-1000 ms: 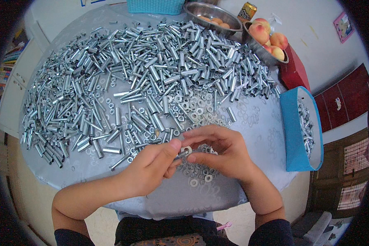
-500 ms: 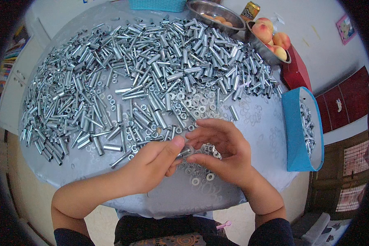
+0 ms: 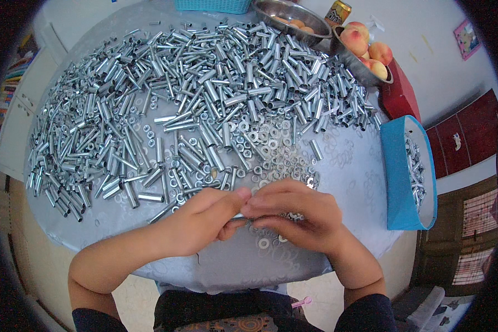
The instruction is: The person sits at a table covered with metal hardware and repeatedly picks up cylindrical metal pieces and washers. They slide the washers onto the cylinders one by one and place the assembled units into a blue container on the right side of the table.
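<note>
Low over the near edge of the table, my left hand (image 3: 202, 218) pinches a small shiny metal bolt (image 3: 239, 216) between thumb and fingers; most of it is covered. My right hand (image 3: 296, 213) meets it from the right, its fingers drawn together at the bolt's end. What those right fingertips grip is hidden. Under and behind my right hand lie many loose flat washers (image 3: 264, 243). A broad heap of metal sleeves and bolts (image 3: 205, 72) spreads over the far and left parts of the table, with nuts (image 3: 149, 135) scattered among them.
A blue fabric bin (image 3: 395, 177) holding metal parts stands at the right edge. At the back right are a metal bowl of eggs (image 3: 293, 23), a can (image 3: 337, 12), a bowl of peaches (image 3: 365, 52) and a red box (image 3: 398, 91). A turquoise basket (image 3: 213, 5) sits at the far edge.
My right hand has lowered and its spread fingers have closed in at the bolt's end, covering it. My left hand stays nearly in place with the bolt.
</note>
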Demonstrator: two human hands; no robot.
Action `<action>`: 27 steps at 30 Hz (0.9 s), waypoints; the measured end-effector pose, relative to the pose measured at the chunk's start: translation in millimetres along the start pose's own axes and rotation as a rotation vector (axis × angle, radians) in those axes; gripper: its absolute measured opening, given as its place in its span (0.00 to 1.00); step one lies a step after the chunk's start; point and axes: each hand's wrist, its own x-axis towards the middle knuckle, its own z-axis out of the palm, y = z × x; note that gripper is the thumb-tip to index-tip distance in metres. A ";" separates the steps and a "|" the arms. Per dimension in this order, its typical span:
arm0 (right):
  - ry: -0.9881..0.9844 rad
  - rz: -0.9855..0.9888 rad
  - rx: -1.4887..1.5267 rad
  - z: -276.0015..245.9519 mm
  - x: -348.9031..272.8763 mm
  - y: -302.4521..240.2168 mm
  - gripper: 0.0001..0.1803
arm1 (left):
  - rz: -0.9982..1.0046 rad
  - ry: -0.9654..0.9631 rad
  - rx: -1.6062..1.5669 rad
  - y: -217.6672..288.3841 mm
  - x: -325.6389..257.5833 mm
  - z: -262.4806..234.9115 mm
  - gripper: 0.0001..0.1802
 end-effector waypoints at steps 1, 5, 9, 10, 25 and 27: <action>0.005 -0.009 0.010 2.5 0.3 -0.8 0.19 | 0.026 -0.004 0.026 -4.6 1.6 0.3 0.27; 0.008 -0.016 -0.009 4.9 2.2 -3.3 0.20 | -0.047 0.034 -0.074 -4.8 2.3 5.8 0.29; 0.075 0.058 -0.035 7.4 -0.7 -5.3 0.21 | -0.140 -0.016 -0.217 -0.7 3.4 2.1 0.32; 0.094 0.088 -0.041 8.5 -1.4 -6.2 0.21 | -0.136 -0.015 -0.248 -1.2 3.5 2.0 0.32; -0.015 0.117 0.100 -17.1 2.0 -7.5 0.29 | -0.015 -0.083 -0.146 -3.8 1.7 -0.6 0.33; -0.044 0.238 -0.198 -22.6 1.3 -1.5 0.23 | -0.008 -0.078 -0.133 -4.1 1.9 -0.3 0.33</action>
